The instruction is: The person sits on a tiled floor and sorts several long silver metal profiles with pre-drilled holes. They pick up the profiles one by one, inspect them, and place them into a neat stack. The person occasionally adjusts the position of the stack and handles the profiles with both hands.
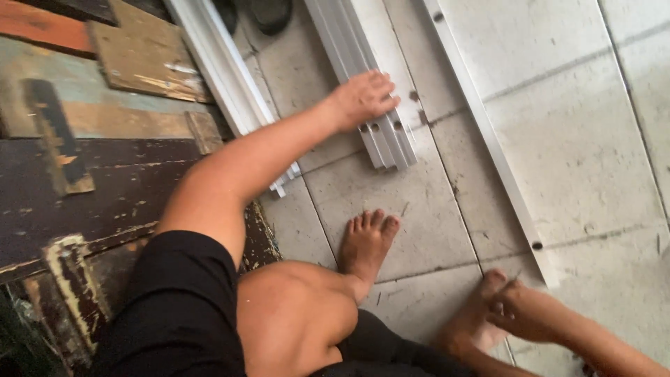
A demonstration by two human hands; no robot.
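Observation:
My left hand (pixel 363 98) reaches out with the arm straight and lies palm down on the near end of a bundle of aluminium profiles (pixel 391 143) on the tiled floor, fingers curled over its top. My right hand (pixel 520 311) is low at the bottom right, fingers drawn together against the toes of my right foot (pixel 474 324). It sits just below the near end of a long flat aluminium strip (pixel 488 139). Blur hides whether it pinches anything. My left foot (pixel 366 241) rests bare on the tiles between the two hands.
A second white aluminium frame piece (pixel 223 70) lies left of the bundle. Worn, paint-chipped wooden boards (pixel 91 174) cover the left side. A dark sandal (pixel 269 14) lies at the top edge. Pale floor tiles (pixel 593 139) spread to the right.

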